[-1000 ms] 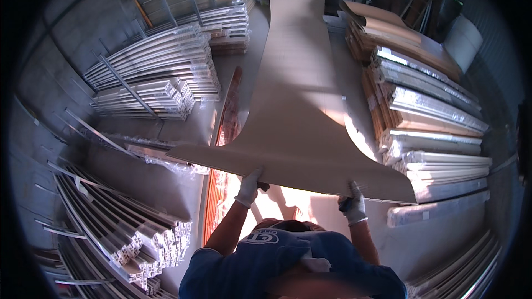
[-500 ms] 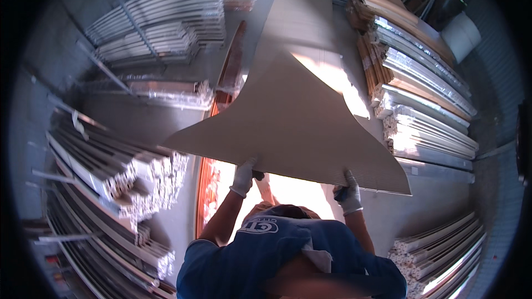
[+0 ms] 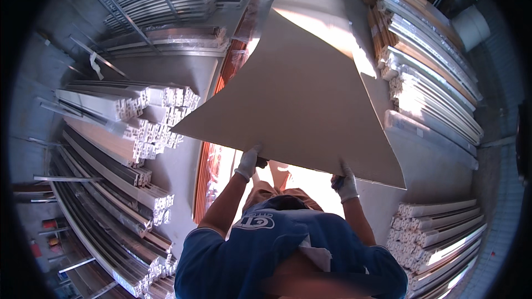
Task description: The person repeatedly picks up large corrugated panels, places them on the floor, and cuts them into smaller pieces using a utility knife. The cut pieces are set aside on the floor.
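A large thin beige board (image 3: 310, 83) stretches away from me down the aisle, its near edge held up in front of my chest. My left hand (image 3: 247, 162), in a white work glove, grips the near edge left of centre. My right hand (image 3: 346, 182), also gloved, grips the same edge further right. Both arms reach up from my blue shirt. Sunlight falls on the far part of the board.
Racks of long white and grey profiles (image 3: 122, 133) line the left side. Stacked wrapped planks and profiles (image 3: 426, 83) fill the right, with more profile ends (image 3: 438, 232) at the lower right. Orange-brown long strips (image 3: 208, 171) lie on the floor under the board.
The board's near edge has swung and tilted, its left corner now pointing toward the left racks. The view has shifted forward along the aisle. Both hands keep their grip.
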Available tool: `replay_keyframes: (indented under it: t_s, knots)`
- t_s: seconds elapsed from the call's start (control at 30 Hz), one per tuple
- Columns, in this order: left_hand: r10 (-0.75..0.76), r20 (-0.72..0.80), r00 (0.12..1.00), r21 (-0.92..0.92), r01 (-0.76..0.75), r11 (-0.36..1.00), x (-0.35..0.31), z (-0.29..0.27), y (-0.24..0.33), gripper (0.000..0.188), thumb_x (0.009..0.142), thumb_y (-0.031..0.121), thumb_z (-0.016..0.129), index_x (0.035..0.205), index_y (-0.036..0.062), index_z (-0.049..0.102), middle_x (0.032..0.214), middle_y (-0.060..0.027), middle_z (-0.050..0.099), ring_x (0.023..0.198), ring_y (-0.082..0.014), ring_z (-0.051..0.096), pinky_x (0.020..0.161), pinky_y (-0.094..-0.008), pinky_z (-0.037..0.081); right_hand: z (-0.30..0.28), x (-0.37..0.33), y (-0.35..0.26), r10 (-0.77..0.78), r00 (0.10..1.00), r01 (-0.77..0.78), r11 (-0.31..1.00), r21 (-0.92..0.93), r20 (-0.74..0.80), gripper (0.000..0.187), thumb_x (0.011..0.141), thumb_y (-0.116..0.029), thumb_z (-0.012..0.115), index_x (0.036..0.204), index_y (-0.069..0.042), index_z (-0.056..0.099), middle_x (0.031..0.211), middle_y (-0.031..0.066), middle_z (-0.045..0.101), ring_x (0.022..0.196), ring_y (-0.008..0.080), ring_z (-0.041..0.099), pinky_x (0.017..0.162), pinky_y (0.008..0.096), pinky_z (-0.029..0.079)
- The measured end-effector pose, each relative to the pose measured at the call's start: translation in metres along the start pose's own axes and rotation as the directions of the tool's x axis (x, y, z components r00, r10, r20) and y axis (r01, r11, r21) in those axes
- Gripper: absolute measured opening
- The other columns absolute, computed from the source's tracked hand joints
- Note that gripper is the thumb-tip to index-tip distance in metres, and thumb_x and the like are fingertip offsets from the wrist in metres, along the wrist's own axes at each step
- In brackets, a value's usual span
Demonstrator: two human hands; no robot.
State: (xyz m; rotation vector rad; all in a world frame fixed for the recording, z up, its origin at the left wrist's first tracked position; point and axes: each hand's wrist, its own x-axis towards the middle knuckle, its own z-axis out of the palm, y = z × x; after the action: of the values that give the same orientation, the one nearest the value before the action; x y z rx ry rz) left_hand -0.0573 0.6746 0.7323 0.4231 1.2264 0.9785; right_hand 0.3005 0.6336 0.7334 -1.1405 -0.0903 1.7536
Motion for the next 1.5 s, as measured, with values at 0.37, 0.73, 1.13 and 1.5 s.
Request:
replay_keyframes:
  t_s: [0.37,0.73,1.13,1.5]
  knots:
    - [-0.195,0.015,0.981,-0.024,0.195,0.98,-0.136,-0.097,-0.151,0.037,0.092,0.039,0.054,0.097,0.0041,0.062,0.07,-0.0091,0.065,0.051,-0.0185,0.062,0.045,-0.0299,0.051,-0.083,-0.142,0.138,-0.006,0.997,0.005,1.0,-0.007,-0.075,0.027,0.085,-0.034,0.068,0.087,-0.008,0.062,0.061,0.0047,0.061,0.045,0.0162,0.056,0.041,0.0281,0.046]
    - [-0.295,-0.064,0.953,-0.073,0.291,0.954,-0.249,-0.141,-0.317,0.03,0.094,0.035,0.052,0.099,0.0077,0.061,0.073,-0.008,0.064,0.054,-0.0176,0.06,0.044,-0.0294,0.048,-0.211,-0.246,0.235,0.084,0.991,-0.096,0.989,-0.113,-0.105,0.032,0.084,-0.039,0.067,0.079,-0.008,0.06,0.057,0.0082,0.058,0.043,0.0222,0.055,0.041,0.0346,0.044]
    - [-0.369,-0.406,0.836,-0.143,0.341,0.929,-0.343,-0.172,-0.465,0.032,0.085,0.038,0.063,0.09,0.0062,0.064,0.076,-0.009,0.064,0.054,-0.0189,0.059,0.045,-0.0329,0.051,-0.339,-0.305,0.344,0.254,0.964,-0.265,0.944,-0.196,-0.083,0.051,0.087,-0.059,0.052,0.071,-0.011,0.054,0.049,0.0015,0.043,0.036,0.012,0.033,0.035,0.0283,0.025]
    - [-0.656,0.32,0.683,0.947,-0.207,0.246,-0.56,-0.178,-0.623,0.033,0.076,0.03,0.063,0.104,0.0148,0.068,0.107,-0.0119,0.066,0.096,-0.0348,0.063,0.089,-0.0432,0.048,-0.501,-0.489,0.45,0.195,0.98,0.011,-0.221,-0.975,-0.033,0.024,0.079,-0.025,0.067,0.099,-0.013,0.064,0.084,0.0111,0.066,0.08,0.0275,0.064,0.07,0.0356,0.05]
